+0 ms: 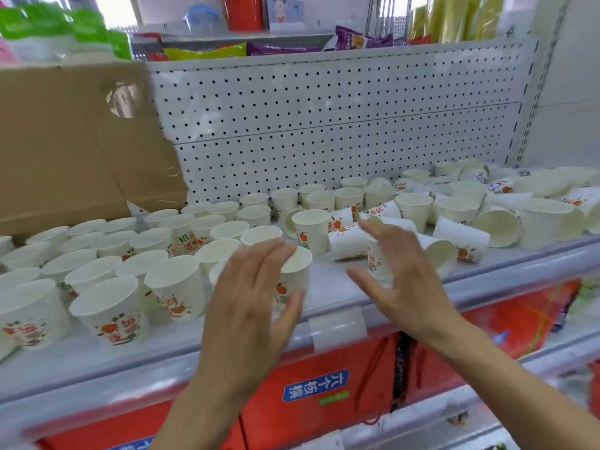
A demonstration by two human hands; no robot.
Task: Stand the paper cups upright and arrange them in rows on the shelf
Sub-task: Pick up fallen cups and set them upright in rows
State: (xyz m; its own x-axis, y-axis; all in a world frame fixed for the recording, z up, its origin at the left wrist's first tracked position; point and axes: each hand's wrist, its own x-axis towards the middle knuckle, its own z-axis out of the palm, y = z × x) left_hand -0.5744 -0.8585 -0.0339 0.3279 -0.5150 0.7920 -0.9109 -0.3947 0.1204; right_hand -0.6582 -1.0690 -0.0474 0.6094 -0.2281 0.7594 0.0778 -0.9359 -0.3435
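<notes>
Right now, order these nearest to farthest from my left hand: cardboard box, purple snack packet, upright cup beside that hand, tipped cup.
From the left hand:
1. Upright cup, right beside it.
2. Tipped cup, a little to the right.
3. Cardboard box, back left.
4. Purple snack packet, high up behind.

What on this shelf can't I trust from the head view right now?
Head view only.
Upright cup behind left hand: hand covers its wall; contact unclear.
Printed cup behind right hand: fingers hide its rim.
Leftmost cups: cut by the frame edge.
Far-right cups: blurred, upright or tipped unclear.
</notes>
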